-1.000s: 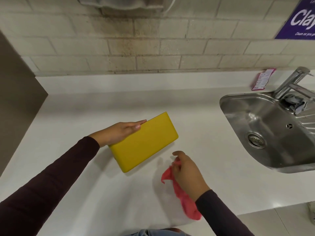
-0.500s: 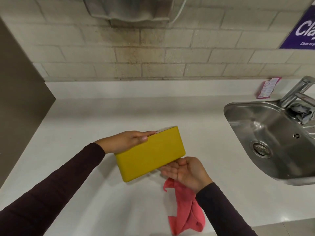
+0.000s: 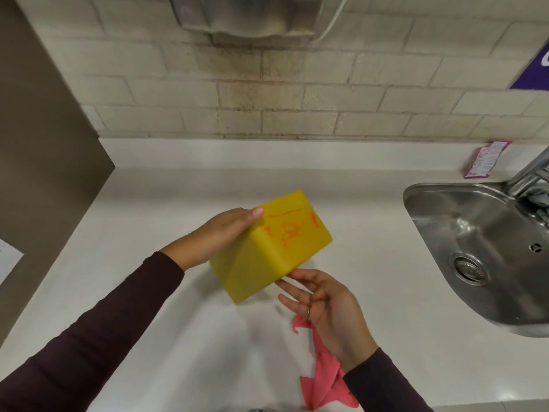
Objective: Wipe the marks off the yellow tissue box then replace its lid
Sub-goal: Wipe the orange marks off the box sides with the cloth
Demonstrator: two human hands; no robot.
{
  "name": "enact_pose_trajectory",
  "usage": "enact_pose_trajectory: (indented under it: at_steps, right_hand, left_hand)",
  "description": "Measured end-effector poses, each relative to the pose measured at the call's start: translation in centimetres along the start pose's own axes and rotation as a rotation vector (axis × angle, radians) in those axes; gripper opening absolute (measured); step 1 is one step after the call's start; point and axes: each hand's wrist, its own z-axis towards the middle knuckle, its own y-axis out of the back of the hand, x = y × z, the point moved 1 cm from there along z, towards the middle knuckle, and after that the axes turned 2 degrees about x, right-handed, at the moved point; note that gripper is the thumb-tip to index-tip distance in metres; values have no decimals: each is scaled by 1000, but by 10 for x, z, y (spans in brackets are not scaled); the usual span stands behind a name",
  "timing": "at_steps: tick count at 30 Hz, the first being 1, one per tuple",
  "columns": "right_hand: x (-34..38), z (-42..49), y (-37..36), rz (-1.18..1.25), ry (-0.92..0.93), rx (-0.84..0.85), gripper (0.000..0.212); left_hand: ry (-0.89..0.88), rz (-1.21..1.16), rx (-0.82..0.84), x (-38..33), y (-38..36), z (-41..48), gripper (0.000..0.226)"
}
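Observation:
The yellow tissue box (image 3: pixel 261 269) is held tilted above the white counter (image 3: pixel 166 203), and no lid is in view. Orange marks (image 3: pixel 289 230) are smeared over its upward face. My left hand (image 3: pixel 219 239) grips the box's far left end, thumb on the marked face. My right hand (image 3: pixel 329 313) is palm up with fingers spread, its fingertips touching the box's lower right corner. A pink cloth (image 3: pixel 323 385) lies on the counter under my right wrist, partly hidden by the hand and sleeve.
A steel sink (image 3: pixel 481 233) with a faucet (image 3: pixel 531 171) is set into the counter at the right. A pink packet (image 3: pixel 484 159) leans on the backsplash. A hand dryer (image 3: pixel 249 16) hangs on the brick wall. A brown panel (image 3: pixel 38 144) bounds the left.
My right hand let go of the pink cloth and came up under the box. The left hand turned the box, so the orange-marked face now shows.

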Motion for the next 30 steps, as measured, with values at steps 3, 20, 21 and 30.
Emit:
enact_pose_trajectory:
  at_steps: [3,20,21,30]
  right_hand:
    - [-12,-2,-4,-288,20,-12,37]
    - [-3,1,84,-1572,-126,-297,69]
    - [-11,1,84,-1595,-99,-361,66]
    - [-58,-12,78,-1452,248,-511,23]
  left_hand:
    - [-70,-41,-162,11,-9,-4,67]
    - [-263,-139,-264,45,4,-6,39]
    - [-265,-137,-263,45,4,-6,40]
    - [-260,-155,-260,46,8,-3,46]
